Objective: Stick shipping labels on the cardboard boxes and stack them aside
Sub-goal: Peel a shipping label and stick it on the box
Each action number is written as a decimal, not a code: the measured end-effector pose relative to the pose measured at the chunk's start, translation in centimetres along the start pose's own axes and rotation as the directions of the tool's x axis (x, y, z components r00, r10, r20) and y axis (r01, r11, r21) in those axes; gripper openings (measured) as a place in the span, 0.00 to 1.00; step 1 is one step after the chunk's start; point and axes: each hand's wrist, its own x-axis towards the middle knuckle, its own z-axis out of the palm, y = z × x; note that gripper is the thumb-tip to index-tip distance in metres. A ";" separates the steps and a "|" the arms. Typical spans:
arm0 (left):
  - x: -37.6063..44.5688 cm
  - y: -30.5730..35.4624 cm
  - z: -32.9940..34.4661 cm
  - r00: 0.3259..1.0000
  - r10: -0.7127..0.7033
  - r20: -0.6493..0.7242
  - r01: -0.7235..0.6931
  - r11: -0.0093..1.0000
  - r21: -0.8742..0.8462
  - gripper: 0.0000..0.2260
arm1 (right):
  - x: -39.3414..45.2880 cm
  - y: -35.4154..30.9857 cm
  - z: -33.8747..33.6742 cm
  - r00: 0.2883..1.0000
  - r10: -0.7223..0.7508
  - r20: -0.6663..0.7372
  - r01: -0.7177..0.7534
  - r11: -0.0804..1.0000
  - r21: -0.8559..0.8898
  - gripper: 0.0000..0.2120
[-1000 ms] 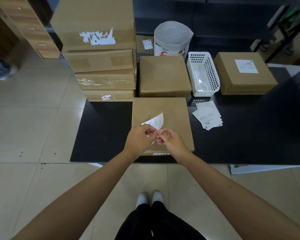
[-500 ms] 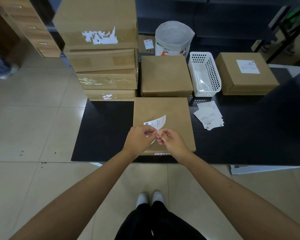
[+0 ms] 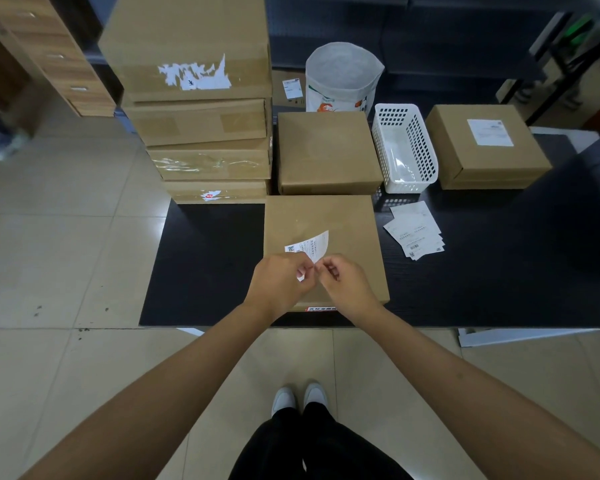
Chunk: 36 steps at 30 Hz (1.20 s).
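Pinching a shipping label (image 3: 309, 247) by its near corner, left hand (image 3: 278, 284) and right hand (image 3: 347, 285) meet with fingertips curled on the paper above the nearest cardboard box (image 3: 321, 221), which lies flat on the black table (image 3: 499, 271). The label, thin, limp and curling, probably tacky underneath, is best held at its edges; whether backing is separating cannot be made out. Spare labels (image 3: 415, 230) lie just right of the box, a labelled box (image 3: 485, 145) beyond

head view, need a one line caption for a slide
Both hands, left hand and right hand, pinch a shipping label above a cardboard box.
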 end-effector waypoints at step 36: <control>2.1 -1.2 -1.2 0.879 -0.405 0.252 0.466 0.617 -0.634 0.04 | 0.7 -0.4 -0.8 0.890 0.455 -0.011 -0.374 0.746 0.551 0.03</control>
